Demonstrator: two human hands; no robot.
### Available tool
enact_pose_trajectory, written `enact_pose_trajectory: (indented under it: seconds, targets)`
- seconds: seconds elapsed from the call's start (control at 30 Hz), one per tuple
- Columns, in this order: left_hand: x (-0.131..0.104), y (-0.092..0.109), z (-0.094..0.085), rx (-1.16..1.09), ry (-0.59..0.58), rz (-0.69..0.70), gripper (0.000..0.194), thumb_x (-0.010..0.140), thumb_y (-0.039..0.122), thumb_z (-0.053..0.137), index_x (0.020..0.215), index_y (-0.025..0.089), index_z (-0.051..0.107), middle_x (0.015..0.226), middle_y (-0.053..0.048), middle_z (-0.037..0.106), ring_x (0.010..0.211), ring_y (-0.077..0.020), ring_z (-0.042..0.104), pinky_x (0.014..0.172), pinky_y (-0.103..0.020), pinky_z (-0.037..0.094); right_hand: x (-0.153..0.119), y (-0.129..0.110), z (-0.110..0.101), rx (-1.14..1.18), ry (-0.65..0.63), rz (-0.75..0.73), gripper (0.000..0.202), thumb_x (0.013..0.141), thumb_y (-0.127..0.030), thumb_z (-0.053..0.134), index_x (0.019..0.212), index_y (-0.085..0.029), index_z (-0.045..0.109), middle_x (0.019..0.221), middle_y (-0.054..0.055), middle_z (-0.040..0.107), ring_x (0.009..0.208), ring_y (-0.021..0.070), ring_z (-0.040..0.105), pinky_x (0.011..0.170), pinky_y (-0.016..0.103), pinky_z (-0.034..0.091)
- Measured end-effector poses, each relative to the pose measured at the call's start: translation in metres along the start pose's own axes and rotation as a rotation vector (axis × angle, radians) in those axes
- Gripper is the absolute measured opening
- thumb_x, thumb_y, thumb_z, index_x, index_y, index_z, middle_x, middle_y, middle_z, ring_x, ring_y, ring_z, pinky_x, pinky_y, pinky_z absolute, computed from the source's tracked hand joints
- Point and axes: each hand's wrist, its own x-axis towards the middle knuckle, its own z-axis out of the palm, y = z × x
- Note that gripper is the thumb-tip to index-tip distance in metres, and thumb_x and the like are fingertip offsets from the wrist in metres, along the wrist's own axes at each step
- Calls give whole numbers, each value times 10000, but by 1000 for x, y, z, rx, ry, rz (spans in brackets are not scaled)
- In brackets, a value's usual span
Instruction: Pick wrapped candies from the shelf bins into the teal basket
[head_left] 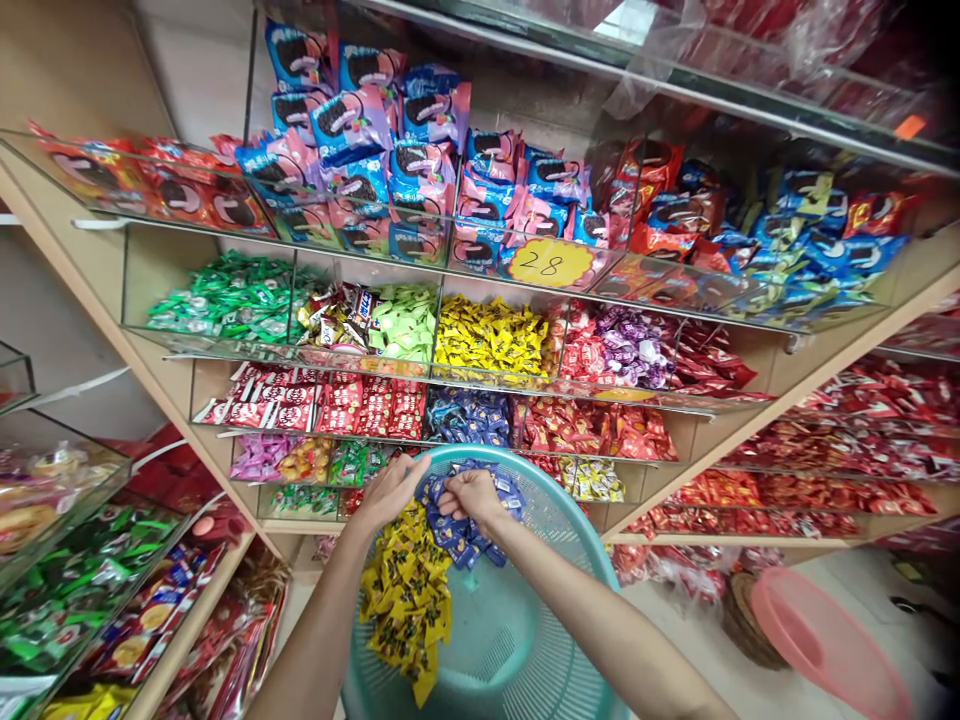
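Observation:
A turquoise plastic basket [592, 540] leans in front of the lower shelves, its mouth towards me. My left hand [391, 488] is closed over its upper left rim. Inside, my right hand [474, 497] has its fingers curled in, right over a heap of blue-wrapped candies [469, 540]. Whether a candy is between those fingers is hidden. Yellow-wrapped candies [405, 600] lie heaped along the basket's left side, touching the blue ones. Just behind the rim, a shelf compartment holds more blue-wrapped candies [469, 415].
Glass-fronted shelves [352, 360] of wrapped sweets rise ahead. A yellow price tag [551, 262] marked 28 hangs on one. Side racks hold green packets [82, 580] at left and red packets [862, 430] at right. A pink basket [829, 640] is on the floor at lower right.

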Motion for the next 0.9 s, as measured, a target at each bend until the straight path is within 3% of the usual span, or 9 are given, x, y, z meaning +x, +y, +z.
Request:
enact_pose_trajectory:
  seconds: [0.37, 0.57, 0.73, 0.9]
  targets:
    - [1, 2, -2, -29, 5, -10, 532, 809, 673, 236, 810, 228, 527, 848, -11, 597, 805, -197, 539, 648, -265, 361, -1, 6, -2, 123, 104, -62, 181, 823, -187, 509, 651, -135, 534, 545, 21, 656, 391, 98, 591, 311, 137, 398]
    - [3, 1, -3, -26, 3, -23, 530, 800, 682, 240, 804, 230, 518, 850, -9, 596, 809, -198, 539, 651, -266, 364, -8, 5, -10, 311, 132, 101, 158, 825, -173, 527, 673, -130, 533, 550, 28, 657, 421, 92, 602, 359, 136, 438]
    - [4, 1, -2, -42, 14, -5, 513, 800, 665, 262, 795, 226, 528, 818, -7, 590, 807, -192, 540, 657, -262, 373, -11, 5, -3, 529, 171, 220, 122, 841, -136, 507, 728, -114, 547, 588, 39, 670, 507, 100, 641, 414, 141, 483]
    - [2, 3, -4, -52, 5, -11, 495, 804, 648, 273, 798, 227, 533, 804, -5, 593, 818, -197, 542, 665, -263, 381, -8, 2, 7, 639, 236, 223, 136, 863, -128, 488, 734, -129, 532, 578, 28, 662, 505, 90, 639, 447, 137, 503]
